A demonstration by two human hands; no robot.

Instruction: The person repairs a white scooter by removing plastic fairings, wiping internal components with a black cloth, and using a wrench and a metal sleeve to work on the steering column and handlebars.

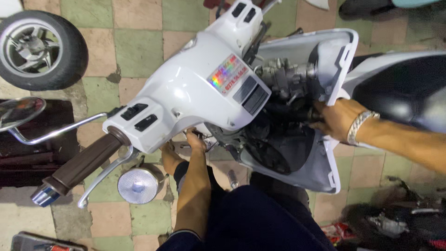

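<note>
A white scooter handlebar cover [186,93] with a shiny sticker fills the middle. My left hand [194,139] reaches up under its lower edge, and the fingers are hidden beneath the cover. My right hand [337,118], with a silver bracelet on the wrist, is pushed into the opened white front panel [332,56], among dark cables and a grey metal mechanism [283,76]. Its fingertips disappear into the dark parts, so I cannot see whether they hold anything.
A brown handlebar grip [83,165] with a chrome lever [104,174] and a round lamp [138,186] juts out lower left. A mirror [21,111] and a loose wheel [37,49] lie left. The black seat [404,88] is right, with loose parts [390,223] on the tiled floor.
</note>
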